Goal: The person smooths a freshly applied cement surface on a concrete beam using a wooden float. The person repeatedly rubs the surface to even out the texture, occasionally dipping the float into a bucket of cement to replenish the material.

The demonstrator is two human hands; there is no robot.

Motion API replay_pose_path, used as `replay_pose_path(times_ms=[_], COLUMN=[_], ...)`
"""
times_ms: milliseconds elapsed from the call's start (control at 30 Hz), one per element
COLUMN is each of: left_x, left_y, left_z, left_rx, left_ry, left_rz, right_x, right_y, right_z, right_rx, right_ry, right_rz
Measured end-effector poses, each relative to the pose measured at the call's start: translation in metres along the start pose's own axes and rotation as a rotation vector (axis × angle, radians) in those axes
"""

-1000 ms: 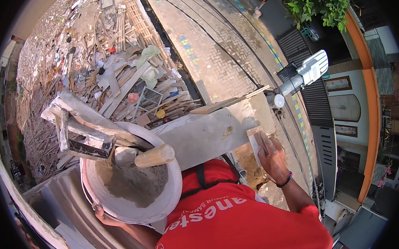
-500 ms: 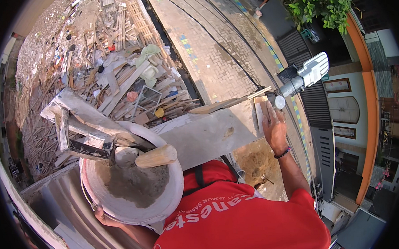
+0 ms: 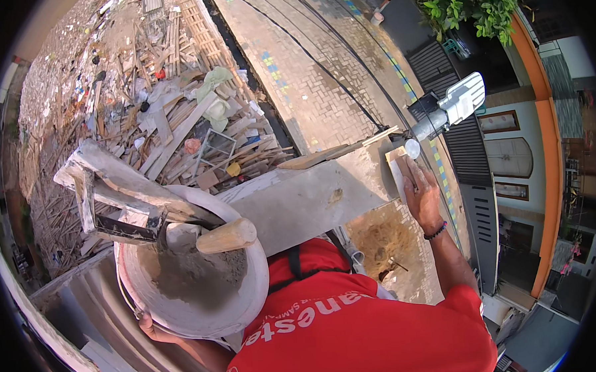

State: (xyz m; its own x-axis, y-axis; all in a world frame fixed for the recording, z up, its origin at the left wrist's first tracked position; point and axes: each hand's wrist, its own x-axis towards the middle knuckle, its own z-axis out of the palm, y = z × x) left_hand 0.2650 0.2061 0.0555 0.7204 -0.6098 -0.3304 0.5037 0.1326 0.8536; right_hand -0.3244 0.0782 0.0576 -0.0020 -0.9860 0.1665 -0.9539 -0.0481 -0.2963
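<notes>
At the lower left, my left hand [image 3: 156, 328] closes on the near side of a whitish bucket [image 3: 255, 291], by its thin wire handle. Wet grey mortar [image 3: 206, 280] lies in the bucket. Out of it sticks a trowel with a round wooden handle [image 3: 227, 236]. A mortar-caked wooden float [image 3: 121, 177] rests across the bucket's far rim. My right hand [image 3: 423, 197], arm stretched out, grips a short flat piece of wood [image 3: 397, 165] at the right end of a grey concrete ledge [image 3: 305, 200]. Its fingers lie bent over the wood.
Beyond the ledge, scrap timber [image 3: 182, 131] and rubbish cover the ground far below. A paved lane [image 3: 313, 65] with overhead cables runs past. A street lamp [image 3: 451, 106] stands close beyond my right hand. Long wooden strips [image 3: 330, 156] lie along the ledge's far edge.
My right hand has shifted slightly right and nearer, and the piece of wood has tilted with it. The whole view has drifted a little; my left hand stays at the bucket.
</notes>
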Motion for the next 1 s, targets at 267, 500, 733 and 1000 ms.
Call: replay_pose_path(times_ms=[267, 500, 733, 1000], left_x=[0.001, -0.007, 0.004, -0.002], left_y=[-0.003, -0.003, -0.004, -0.002], left_z=[0.008, 0.017, 0.004, 0.016], left_rx=[0.007, -0.047, -0.101, -0.064], left_ry=[-0.006, -0.060, -0.113, -0.115], left_rz=[0.007, 0.037, -0.014, 0.009], right_x=[0.009, -0.044, -0.007, 0.022], right_y=[0.009, 0.006, 0.012, 0.015], right_z=[0.025, -0.004, -0.001, 0.025], right_rx=[0.027, 0.072, 0.075, 0.087], right_ry=[-0.011, -0.135, -0.025, -0.004], right_rz=[0.005, -0.019, 0.032, 0.005])
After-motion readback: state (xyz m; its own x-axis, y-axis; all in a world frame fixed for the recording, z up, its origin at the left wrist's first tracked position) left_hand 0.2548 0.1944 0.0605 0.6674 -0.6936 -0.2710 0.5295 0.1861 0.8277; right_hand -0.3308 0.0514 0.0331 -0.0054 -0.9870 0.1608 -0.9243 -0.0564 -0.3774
